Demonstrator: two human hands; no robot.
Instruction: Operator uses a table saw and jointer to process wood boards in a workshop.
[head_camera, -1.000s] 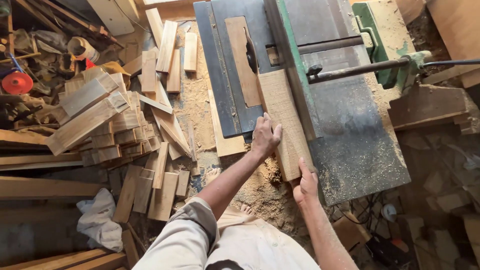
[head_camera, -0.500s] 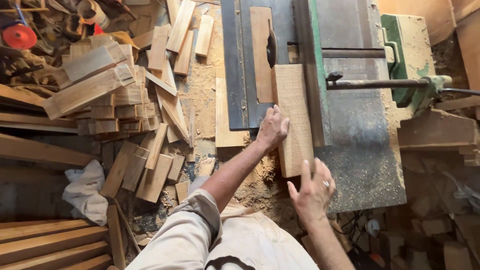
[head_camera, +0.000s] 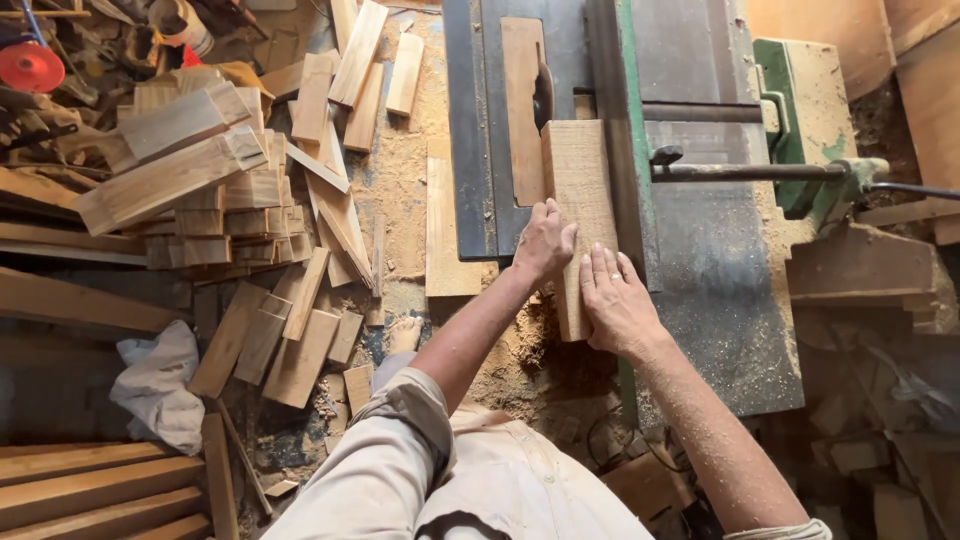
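Offcut pile (head_camera: 215, 190): rough pale wood blocks and strips heaped on the sawdust-covered floor, far left. Loose thin slat (head_camera: 448, 225) leans at the counter's left edge. Counter (head_camera: 700, 270): dull grey steel, dusted. Left hand (head_camera: 545, 245) lies flat, fingers together, on the plank (head_camera: 580, 190), a rectangular rough-sawn board against the green-edged fence (head_camera: 627, 140). Right hand (head_camera: 615, 300) presses its near end, fingers spread, gripping nothing. Bare steel lies right of the fence.

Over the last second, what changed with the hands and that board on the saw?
The right hand left the board's near end, lifted, then came down flat on the board. The board slid forward toward the blade. The left hand stayed pressed on its left edge, the board against the fence.
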